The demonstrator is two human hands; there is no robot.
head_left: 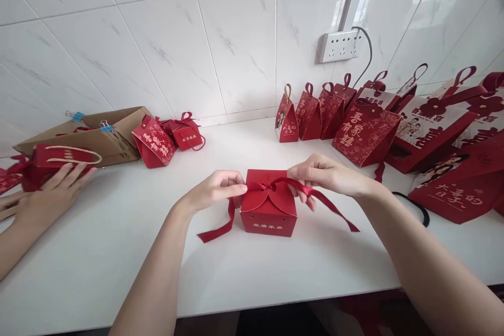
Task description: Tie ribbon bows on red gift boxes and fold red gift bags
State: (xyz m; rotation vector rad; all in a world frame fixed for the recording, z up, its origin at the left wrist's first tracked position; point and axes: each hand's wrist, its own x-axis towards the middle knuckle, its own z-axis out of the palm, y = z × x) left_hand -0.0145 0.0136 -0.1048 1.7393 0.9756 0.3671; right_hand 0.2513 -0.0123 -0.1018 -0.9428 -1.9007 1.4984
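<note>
A red gift box [268, 223] with pale lettering on its front stands on the white table before me, its curved top flaps folded together. A red ribbon [331, 205] runs through the top and crosses in a loose knot at the middle. My left hand [216, 189] pinches the ribbon at the box's left edge, and one tail hangs down to the table. On the other side my right hand [325, 176] grips the ribbon's right part between thumb and fingers, with its long tail slanting down to the right.
Several red gift boxes with ribbon handles [366, 128] crowd the right side. At back left lie two smaller boxes [155, 139] beside an open cardboard box [114, 142]. Another person's hand [59, 194] touches a red box with a cord handle [43, 165]. A power strip [342, 45] is on the wall.
</note>
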